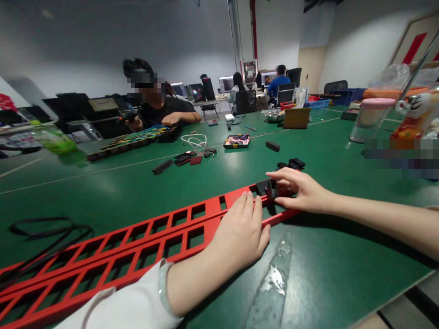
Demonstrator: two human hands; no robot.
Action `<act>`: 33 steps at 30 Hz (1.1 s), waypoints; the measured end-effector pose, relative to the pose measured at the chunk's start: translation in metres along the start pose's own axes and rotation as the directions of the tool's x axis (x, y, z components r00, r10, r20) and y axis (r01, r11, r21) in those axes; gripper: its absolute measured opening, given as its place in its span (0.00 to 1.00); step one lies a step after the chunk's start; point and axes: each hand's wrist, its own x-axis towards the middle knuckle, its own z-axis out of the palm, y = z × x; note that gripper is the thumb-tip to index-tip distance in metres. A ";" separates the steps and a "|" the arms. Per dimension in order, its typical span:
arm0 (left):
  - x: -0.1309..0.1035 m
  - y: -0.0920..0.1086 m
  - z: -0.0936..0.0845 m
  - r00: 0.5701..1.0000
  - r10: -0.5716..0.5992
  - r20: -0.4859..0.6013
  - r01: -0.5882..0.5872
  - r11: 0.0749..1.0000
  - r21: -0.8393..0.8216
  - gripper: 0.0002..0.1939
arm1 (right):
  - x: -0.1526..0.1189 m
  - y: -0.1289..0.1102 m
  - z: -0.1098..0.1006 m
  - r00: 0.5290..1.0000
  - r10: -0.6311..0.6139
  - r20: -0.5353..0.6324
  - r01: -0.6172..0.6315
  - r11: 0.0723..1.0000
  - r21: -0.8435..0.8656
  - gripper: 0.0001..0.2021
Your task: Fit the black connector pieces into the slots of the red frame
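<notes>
A long red slotted frame [212, 210] runs diagonally over the table from the lower left. My left hand [240, 226] rests across its right part, fingers laid over the top and thumb at the near edge, gripping it. At the right end sits a small black plastic block [272, 188], set in or on the frame. My right hand [302, 189] curls round this block, with thumb and fingers on its right side; some fingertips are hidden behind it. Just beyond are more small black parts [297, 163].
The green table [318, 269] has a worn patch. Black cable [51, 233] crosses the frame's left end. Further back are a white cable [195, 144], dark red pieces [196, 160], a small tray [236, 141] and a pink-lidded jar [372, 119]. A person [161, 107] works opposite with coloured wires [144, 134].
</notes>
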 end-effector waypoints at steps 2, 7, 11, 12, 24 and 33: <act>0.000 0.000 0.000 1.000 -0.015 0.005 0.015 1.000 0.002 0.29 | 0.001 -0.002 -0.001 0.999 -0.006 0.042 0.009 0.998 -0.064 0.26; 0.000 0.000 0.000 1.000 -0.013 -0.006 0.013 1.000 -0.012 0.28 | 0.001 -0.011 -0.002 0.988 -0.055 0.144 0.079 0.982 -0.171 0.26; 0.001 -0.001 0.000 1.000 -0.013 -0.003 0.013 1.000 -0.014 0.28 | -0.001 -0.014 -0.001 0.982 -0.082 0.171 0.120 0.966 -0.229 0.24; 0.001 -0.001 0.000 1.000 -0.014 -0.002 0.014 1.000 -0.016 0.28 | -0.001 -0.015 -0.001 0.982 -0.084 0.172 0.124 0.963 -0.241 0.24; 0.001 -0.002 -0.001 1.000 -0.005 -0.013 0.005 1.000 -0.026 0.28 | 0.000 -0.012 0.000 0.952 -0.174 0.254 0.239 0.937 -0.254 0.19; 0.001 -0.002 0.000 1.000 -0.004 -0.029 0.004 1.000 -0.027 0.27 | -0.002 -0.012 0.000 0.940 -0.179 0.291 0.265 0.919 -0.291 0.19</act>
